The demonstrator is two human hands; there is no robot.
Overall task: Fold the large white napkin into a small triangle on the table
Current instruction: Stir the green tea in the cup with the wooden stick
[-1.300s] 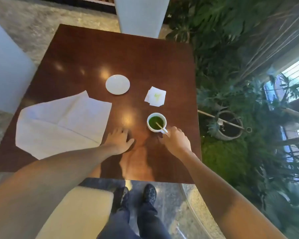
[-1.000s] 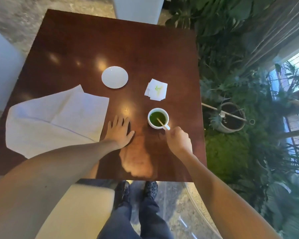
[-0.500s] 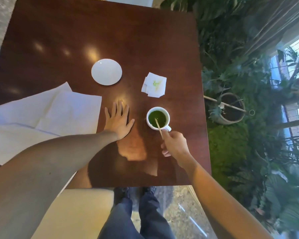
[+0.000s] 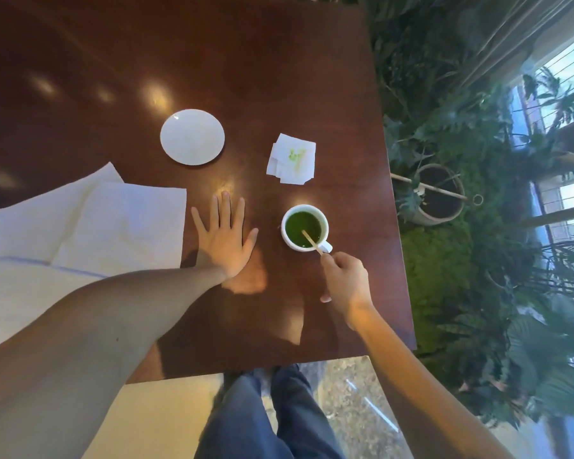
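The large white napkin (image 4: 80, 233) lies spread and partly folded on the left of the dark wooden table (image 4: 246, 61), running past the left edge of the view. My left hand (image 4: 226, 236) rests flat on the table just right of the napkin, fingers spread, holding nothing. My right hand (image 4: 345, 279) pinches the end of a wooden stir stick (image 4: 310, 241) that stands in a white cup (image 4: 305, 226) of green drink.
A small white saucer (image 4: 192, 136) sits behind my left hand. A small crumpled napkin (image 4: 291, 159) with green stains lies behind the cup. Past the table's right edge are plants and a pot (image 4: 439, 193). My legs and a cream seat (image 4: 166, 422) show below.
My left hand has flattened and spread its fingers on the table. My right hand has taken hold of the stir stick in the cup. The view has tilted downward and closer.
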